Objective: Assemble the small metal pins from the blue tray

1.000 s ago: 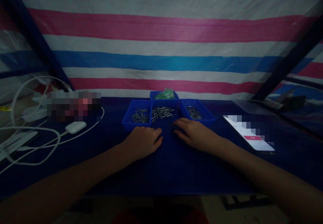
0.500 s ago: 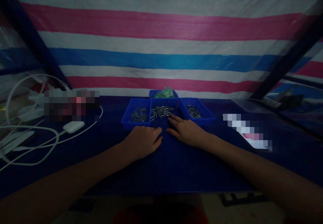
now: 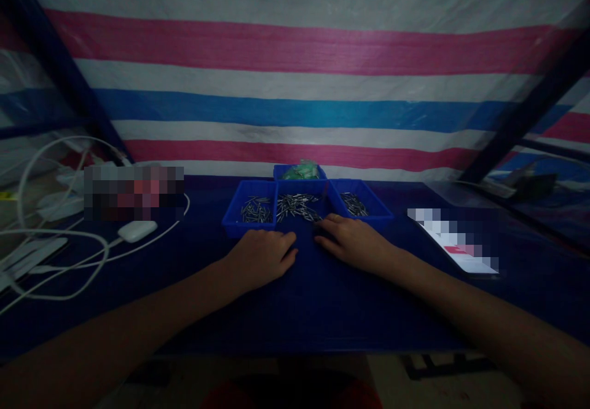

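A pile of thin metal pieces (image 3: 295,205) lies between a left blue bin (image 3: 235,206) and a right blue bin (image 3: 380,208), both holding similar pieces. My right hand (image 3: 353,240) is at the pile's right edge, palm down, thumb and fingers apart, fingertips at the nearest pieces; nothing is visibly gripped. My left hand (image 3: 265,258) rests on the blue table (image 3: 313,310) in front of the left bin, thumb and forefinger apart at the tips, the other fingers curled and partly hidden. No object shows in it.
Behind the pile, a rear blue bin (image 3: 279,171) holds green plastic packets (image 3: 302,170). White cables and a white case (image 3: 137,230) lie at the left. A phone-like device (image 3: 474,262) lies at the right. Striped sheeting hangs behind.
My right hand has moved a little to the right and nearer, and some metal pieces at the pile's near right edge have shifted with it. My left hand has stayed in place.
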### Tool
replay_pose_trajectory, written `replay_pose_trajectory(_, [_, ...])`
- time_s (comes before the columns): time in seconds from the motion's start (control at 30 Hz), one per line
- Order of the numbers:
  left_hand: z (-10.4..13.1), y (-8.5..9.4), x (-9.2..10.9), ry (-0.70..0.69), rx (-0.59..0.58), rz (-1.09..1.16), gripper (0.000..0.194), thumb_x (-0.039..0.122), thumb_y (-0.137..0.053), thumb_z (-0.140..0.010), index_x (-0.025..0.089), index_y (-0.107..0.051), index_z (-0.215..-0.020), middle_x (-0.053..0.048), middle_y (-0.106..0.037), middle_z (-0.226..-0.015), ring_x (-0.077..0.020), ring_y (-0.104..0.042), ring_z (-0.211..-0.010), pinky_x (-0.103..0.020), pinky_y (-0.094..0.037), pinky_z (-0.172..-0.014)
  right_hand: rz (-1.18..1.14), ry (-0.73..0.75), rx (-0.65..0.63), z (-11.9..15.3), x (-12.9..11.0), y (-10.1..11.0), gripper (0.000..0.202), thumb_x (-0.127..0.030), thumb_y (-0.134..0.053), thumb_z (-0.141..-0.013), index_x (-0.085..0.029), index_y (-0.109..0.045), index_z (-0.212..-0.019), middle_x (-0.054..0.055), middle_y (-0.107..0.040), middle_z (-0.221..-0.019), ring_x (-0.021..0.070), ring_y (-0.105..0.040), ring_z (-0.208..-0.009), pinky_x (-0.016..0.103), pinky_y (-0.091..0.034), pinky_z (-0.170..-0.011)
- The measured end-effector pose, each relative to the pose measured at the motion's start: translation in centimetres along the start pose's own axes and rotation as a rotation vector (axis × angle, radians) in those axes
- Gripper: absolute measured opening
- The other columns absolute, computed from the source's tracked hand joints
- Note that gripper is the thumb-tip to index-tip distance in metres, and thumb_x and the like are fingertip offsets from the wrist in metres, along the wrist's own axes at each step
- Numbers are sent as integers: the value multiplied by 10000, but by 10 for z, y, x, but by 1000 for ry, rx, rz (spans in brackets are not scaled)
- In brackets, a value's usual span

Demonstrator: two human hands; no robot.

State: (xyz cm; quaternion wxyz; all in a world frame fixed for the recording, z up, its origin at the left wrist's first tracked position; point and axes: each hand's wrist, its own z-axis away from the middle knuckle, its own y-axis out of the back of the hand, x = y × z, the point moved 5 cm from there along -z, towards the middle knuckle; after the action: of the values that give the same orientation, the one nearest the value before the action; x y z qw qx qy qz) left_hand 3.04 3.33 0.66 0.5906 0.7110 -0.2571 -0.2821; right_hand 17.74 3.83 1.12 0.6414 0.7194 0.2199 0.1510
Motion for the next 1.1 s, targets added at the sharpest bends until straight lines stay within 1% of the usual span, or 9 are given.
replay_pose_trajectory(0.1, [0, -1, 0, -2, 8, 0, 214, 334, -367, -853, 180, -516, -841, -24, -615, -740, -163, -582, -604, -261, -404, -517, 4, 14, 9, 2, 0, 2, 289, -309, -396, -860, -170, -527, -1078, 85, -549, -948, 168, -565, -780, 283, -420, -668])
replay_pose_trajectory(0.3, [0, 3, 1, -10, 5, 1, 196, 325, -376, -849, 186, -512, -822, -8, -612, -718, -169, -582, -595, -258, -389, -494, 10, 56, 3, 1, 0, -1, 230, -232, -397, -854, -159, -549, -1011, 73, -531, -931, 143, -554, -750, 256, -409, -647])
replay_pose_trajectory(0.47, [2, 4, 6, -79, 20, 17, 187, 315, -376, -850, 186, -510, -830, -4, -604, -739, -149, -568, -596, -241, -373, -486, 7, 67, 16, 0, 1, -2, 190, -203, -422, -839, -162, -559, -964, 60, -529, -882, 130, -537, -712, 245, -394, -625])
replay_pose_trajectory(0.57, [2, 4, 8, -101, 25, 18, 168, 309, -391, -847, 190, -505, -813, 5, -598, -731, -156, -573, -614, -240, -366, -480, -3, 84, 36, 0, -2, 1, 193, -195, -397, -849, -153, -560, -943, 59, -529, -856, 130, -529, -711, 246, -389, -630])
replay_pose_trajectory(0.67, [2, 4, 9, -118, 22, 21, 159, 299, -399, -846, 185, -507, -825, 3, -596, -737, -153, -573, -619, -237, -363, -479, -31, 152, 27, 2, -8, 4, 199, -169, -390, -842, -146, -551, -957, 59, -531, -861, 133, -526, -735, 251, -392, -649])
replay_pose_trajectory(0.8, [2, 4, 10, -135, 24, 27, 174, 290, -388, -851, 173, -515, -826, -5, -592, -742, -136, -562, -613, -227, -362, -487, -63, 301, -50, 7, -18, 5, 234, -102, -433, -782, -148, -541, -984, 63, -534, -886, 149, -519, -813, 263, -399, -688])
replay_pose_trajectory(0.87, [2, 4, 10, -139, 26, 27, 179, 291, -388, -852, 173, -517, -816, -3, -590, -735, -134, -560, -614, -226, -364, -492, -63, 321, -62, 8, -19, 5, 211, -107, -436, -781, -145, -545, -958, 65, -533, -882, 153, -516, -820, 269, -403, -696])
replay_pose_trajectory(1.0, [2, 6, 11, -148, 31, 34, 215, 324, -389, -857, 169, -522, -790, -2, -587, -714, -135, -561, -615, -229, -372, -504, -52, 311, -57, 7, -19, 6, 138, -146, -427, -809, -144, -545, -881, 58, -528, -842, 144, -513, -768, 270, -410, -681])
replay_pose_trajectory(1.1, [2, 6, 12, -153, 36, 43, 238, 344, -386, -859, 167, -525, -780, -4, -587, -708, -138, -562, -617, -233, -376, -507, -26, 310, -45, 7, -20, 5, 128, -146, -408, -819, -142, -534, -841, 58, -524, -825, 139, -501, -733, 267, -410, -670])
